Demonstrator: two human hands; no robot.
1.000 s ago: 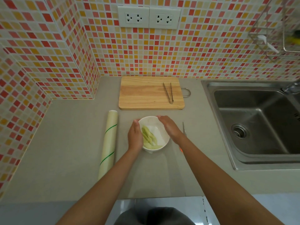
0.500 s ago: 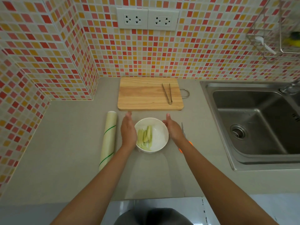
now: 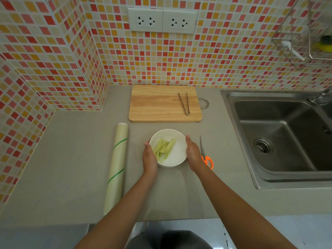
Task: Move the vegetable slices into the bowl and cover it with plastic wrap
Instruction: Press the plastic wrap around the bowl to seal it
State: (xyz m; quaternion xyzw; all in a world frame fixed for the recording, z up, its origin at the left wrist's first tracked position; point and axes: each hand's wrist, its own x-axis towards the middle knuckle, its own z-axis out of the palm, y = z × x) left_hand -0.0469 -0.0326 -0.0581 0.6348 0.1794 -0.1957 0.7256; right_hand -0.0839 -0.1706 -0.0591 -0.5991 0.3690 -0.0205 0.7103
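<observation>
The pale green vegetable slices [image 3: 163,147] lie in the white bowl [image 3: 177,159], on its left side. They are long and thin, and they point from the near left up to the far right. The left hand [image 3: 149,157] and the right hand [image 3: 193,154] press flat against the two sides of the bowl with fingers straight. There may be clear wrap over the bowl, but it is too hard to see.

The bowl sits on a grey counter [image 3: 71,159]. A roll of plastic wrap [image 3: 116,166] lies to the left, pointing away from the person. Orange-handled scissors [image 3: 204,155] lie just right of the right hand. Behind the bowl is a wooden cutting board [image 3: 161,106] with metal tongs [image 3: 185,104] on it. A steel sink [image 3: 280,141] is on the right. Little red and yellow tiles [image 3: 215,60] cover the wall.
</observation>
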